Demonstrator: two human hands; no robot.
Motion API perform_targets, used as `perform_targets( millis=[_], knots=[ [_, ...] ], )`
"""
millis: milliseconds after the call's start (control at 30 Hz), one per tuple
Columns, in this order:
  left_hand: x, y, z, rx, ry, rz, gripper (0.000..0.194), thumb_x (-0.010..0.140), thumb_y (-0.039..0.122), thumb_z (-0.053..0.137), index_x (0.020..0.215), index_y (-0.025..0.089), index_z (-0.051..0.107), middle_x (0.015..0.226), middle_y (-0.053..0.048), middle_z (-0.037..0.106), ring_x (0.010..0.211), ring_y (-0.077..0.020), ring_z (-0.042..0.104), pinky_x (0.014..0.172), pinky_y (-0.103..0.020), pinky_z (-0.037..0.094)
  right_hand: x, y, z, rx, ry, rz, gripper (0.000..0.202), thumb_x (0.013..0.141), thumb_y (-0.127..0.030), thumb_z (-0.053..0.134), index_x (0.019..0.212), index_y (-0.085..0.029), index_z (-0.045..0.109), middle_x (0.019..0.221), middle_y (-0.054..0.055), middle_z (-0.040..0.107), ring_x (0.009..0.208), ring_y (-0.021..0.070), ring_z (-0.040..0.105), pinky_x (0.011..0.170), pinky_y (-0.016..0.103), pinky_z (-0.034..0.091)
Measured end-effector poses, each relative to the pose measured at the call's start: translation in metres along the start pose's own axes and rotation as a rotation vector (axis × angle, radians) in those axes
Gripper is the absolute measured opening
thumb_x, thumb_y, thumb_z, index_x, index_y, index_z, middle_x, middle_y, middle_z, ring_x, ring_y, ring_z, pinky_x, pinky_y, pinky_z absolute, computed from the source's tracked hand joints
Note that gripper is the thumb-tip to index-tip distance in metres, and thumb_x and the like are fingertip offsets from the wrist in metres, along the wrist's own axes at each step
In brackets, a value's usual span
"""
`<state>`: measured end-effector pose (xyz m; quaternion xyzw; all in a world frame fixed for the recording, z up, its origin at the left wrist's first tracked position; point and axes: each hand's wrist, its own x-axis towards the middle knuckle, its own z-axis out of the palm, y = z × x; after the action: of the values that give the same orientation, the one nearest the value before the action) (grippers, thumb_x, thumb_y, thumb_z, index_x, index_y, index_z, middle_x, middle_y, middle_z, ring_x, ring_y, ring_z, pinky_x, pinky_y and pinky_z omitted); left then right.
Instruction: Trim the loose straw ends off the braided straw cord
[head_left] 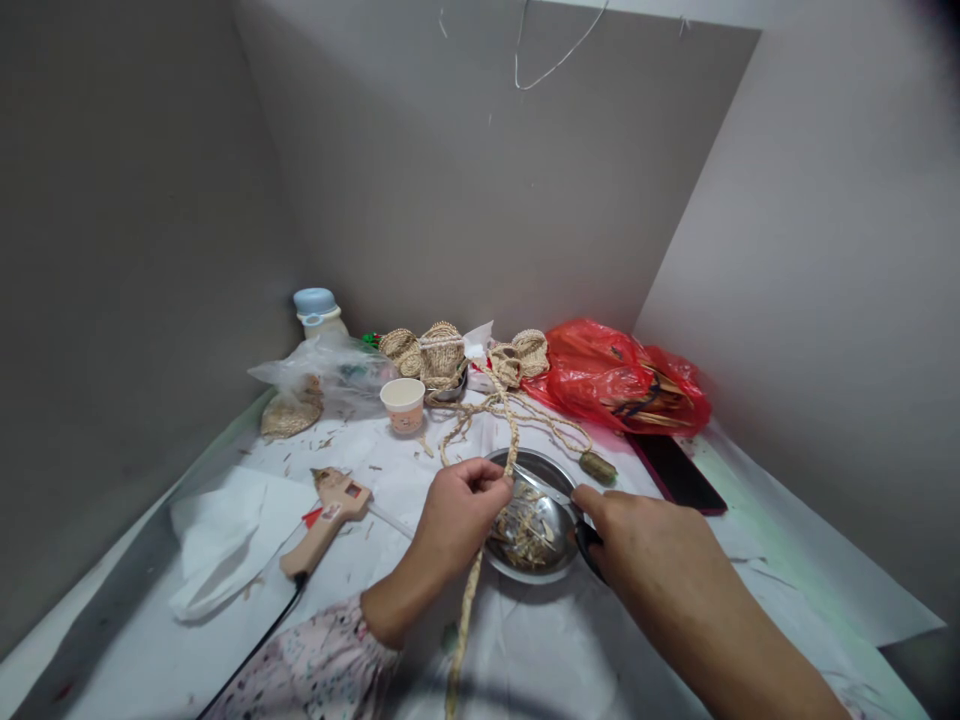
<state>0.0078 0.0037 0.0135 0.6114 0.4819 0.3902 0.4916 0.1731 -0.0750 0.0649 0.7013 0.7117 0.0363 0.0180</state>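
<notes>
My left hand (466, 505) pinches a braided straw cord (514, 430) between thumb and fingers. The cord runs from the back of the table, through that grip, and down past the near edge of view. In my right hand (637, 530) is a pair of scissors (551, 490) with black handles. Their blades point left, with the tips close to the cord beside my left fingers; whether they touch it I cannot tell. Below both hands stands a round metal bowl (536, 574) with straw clippings (525, 530) in it.
A hot glue gun (330, 525) and white tissue (232, 530) lie at left. Behind are a paper cup (403, 405), a clear plastic bag (337, 370), a blue-lidded bottle (319, 310) and several woven straw pieces (442, 355). A red bag (600, 370) and a phone (679, 475) lie right.
</notes>
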Motion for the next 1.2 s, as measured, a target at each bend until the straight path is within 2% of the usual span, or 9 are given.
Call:
perform_targets(
  millis=[400, 600, 700, 867, 1200],
  knots=[
    [-0.001, 0.004, 0.001, -0.033, -0.018, -0.017, 0.02, 0.069, 0.032, 0.062, 0.07, 0.012, 0.062, 0.058, 0.004, 0.048, 0.056, -0.0103, 0.041, 0.055, -0.022, 0.031, -0.001, 0.0, 0.003, -0.013, 0.039, 0.0, 0.016, 0.078, -0.014, 0.052, 0.087, -0.025, 0.059, 0.076, 0.002, 0.069, 0.064, 0.0202, 0.065, 0.047, 0.029, 0.014],
    [-0.001, 0.002, 0.0, -0.035, -0.036, -0.003, 0.018, 0.07, 0.031, 0.063, 0.071, 0.012, 0.065, 0.06, 0.003, 0.052, 0.058, -0.0114, 0.045, 0.056, -0.023, 0.032, 0.001, 0.001, 0.001, 0.005, -0.009, -0.002, 0.016, 0.081, -0.014, 0.05, 0.087, -0.025, 0.059, 0.078, 0.002, 0.069, 0.068, 0.0203, 0.066, 0.048, 0.029, 0.015],
    [-0.001, 0.001, -0.001, -0.057, -0.038, -0.012, 0.019, 0.07, 0.03, 0.064, 0.076, 0.012, 0.068, 0.062, 0.002, 0.056, 0.06, -0.0122, 0.047, 0.059, -0.024, 0.035, 0.003, 0.002, -0.003, 0.02, -0.061, 0.009, 0.018, 0.077, -0.014, 0.053, 0.089, -0.026, 0.059, 0.081, 0.001, 0.07, 0.073, 0.0212, 0.067, 0.049, 0.028, 0.017],
    [-0.003, 0.006, 0.0, -0.079, -0.021, -0.04, 0.024, 0.069, 0.029, 0.065, 0.083, 0.011, 0.072, 0.073, -0.003, 0.066, 0.068, -0.0155, 0.054, 0.067, -0.027, 0.041, 0.005, 0.005, -0.007, 0.044, -0.125, 0.017, 0.018, 0.076, -0.017, 0.057, 0.091, -0.027, 0.06, 0.087, 0.001, 0.072, 0.079, 0.0216, 0.068, 0.051, 0.027, 0.021],
    [-0.004, 0.008, 0.0, -0.109, 0.0, -0.036, 0.025, 0.067, 0.028, 0.068, 0.084, 0.011, 0.075, 0.078, -0.007, 0.072, 0.072, -0.0187, 0.06, 0.069, -0.028, 0.045, 0.004, 0.007, -0.011, 0.066, -0.114, -0.007, 0.021, 0.076, -0.013, 0.054, 0.089, -0.026, 0.062, 0.083, 0.002, 0.072, 0.078, 0.0202, 0.068, 0.05, 0.026, 0.021]
  ],
)
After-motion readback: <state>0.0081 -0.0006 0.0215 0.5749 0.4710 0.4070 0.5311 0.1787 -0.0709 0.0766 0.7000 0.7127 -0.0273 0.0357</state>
